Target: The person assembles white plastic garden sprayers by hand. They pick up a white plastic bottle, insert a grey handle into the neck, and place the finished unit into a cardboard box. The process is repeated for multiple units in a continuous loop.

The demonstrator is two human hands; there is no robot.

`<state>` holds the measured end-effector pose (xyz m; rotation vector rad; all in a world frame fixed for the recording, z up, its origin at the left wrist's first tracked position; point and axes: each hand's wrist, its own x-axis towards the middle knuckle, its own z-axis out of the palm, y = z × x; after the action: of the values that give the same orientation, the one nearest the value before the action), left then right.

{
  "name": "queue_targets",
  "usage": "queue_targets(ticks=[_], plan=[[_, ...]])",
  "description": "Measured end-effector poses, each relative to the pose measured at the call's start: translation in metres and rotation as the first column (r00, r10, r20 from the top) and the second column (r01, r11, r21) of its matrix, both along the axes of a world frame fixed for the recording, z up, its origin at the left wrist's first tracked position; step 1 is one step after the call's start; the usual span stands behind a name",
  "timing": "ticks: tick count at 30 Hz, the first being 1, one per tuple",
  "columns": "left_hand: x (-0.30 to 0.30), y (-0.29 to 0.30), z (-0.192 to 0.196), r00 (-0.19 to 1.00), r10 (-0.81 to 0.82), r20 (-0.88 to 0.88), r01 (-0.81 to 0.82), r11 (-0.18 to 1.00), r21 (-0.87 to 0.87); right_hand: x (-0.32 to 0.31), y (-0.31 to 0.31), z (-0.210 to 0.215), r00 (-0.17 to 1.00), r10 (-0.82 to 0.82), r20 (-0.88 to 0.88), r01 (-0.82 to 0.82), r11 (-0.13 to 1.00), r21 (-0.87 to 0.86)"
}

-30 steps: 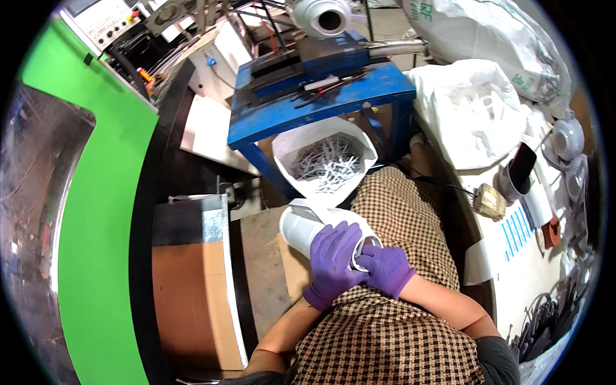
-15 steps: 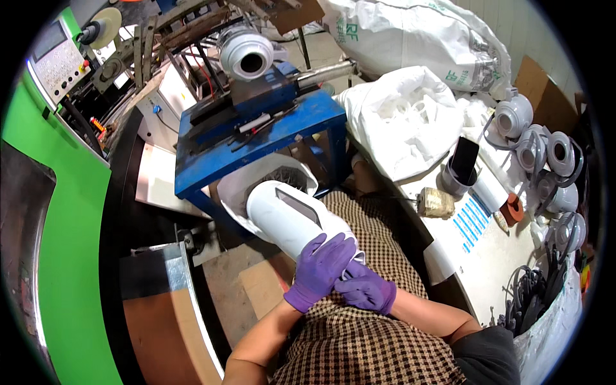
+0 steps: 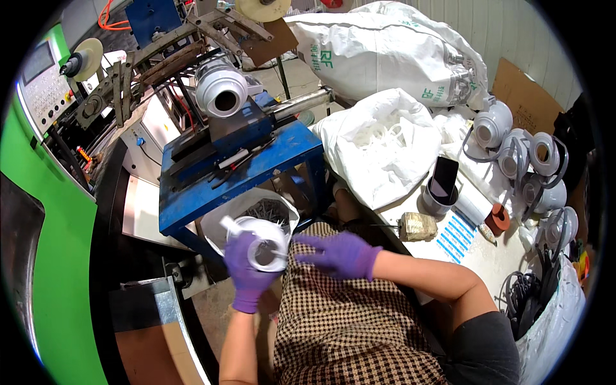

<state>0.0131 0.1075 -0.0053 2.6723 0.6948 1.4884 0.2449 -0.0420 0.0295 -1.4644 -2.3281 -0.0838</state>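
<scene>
A white hollow plastic jug body (image 3: 276, 232) stands tilted in front of my lap, its round open end turned up toward me. My left hand (image 3: 247, 269), in a purple glove, is wrapped round its left side. A pale strip, perhaps its handle, sticks out at the upper left, blurred. My right hand (image 3: 343, 255), also purple-gloved, is just right of the rim with its fingers stretched toward the opening. Whether the fingertips touch the rim is unclear from the blur. Behind the jug body is a white-lined bin (image 3: 212, 221) with dark shavings inside.
A blue metal stand (image 3: 256, 170) carries a grey-white round part (image 3: 221, 90). On the right, a white table (image 3: 478, 269) holds a phone (image 3: 444, 176) in a cup, a worn block (image 3: 418, 227), an orange-brown piece (image 3: 498, 219) and several grey-white parts. A white sack (image 3: 378, 144) lies behind.
The jug body has swung from lying lengthwise to its open end facing up. My left hand has moved left and up with it; my right hand has come off it and stretched its fingers.
</scene>
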Motion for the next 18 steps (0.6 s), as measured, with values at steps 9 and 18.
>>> queue_targets(ticks=[9,18], plan=[[-0.088,0.003,0.038,0.924,0.167,0.345,-0.104,0.976,-0.193,0.209,0.064,0.035,0.477,-0.824,0.306,0.831,0.536,0.148],[-0.104,-0.036,0.017,0.984,0.124,0.129,-0.120,0.992,-0.033,0.278,0.089,-0.032,0.469,-0.882,0.052,0.812,0.454,0.367]])
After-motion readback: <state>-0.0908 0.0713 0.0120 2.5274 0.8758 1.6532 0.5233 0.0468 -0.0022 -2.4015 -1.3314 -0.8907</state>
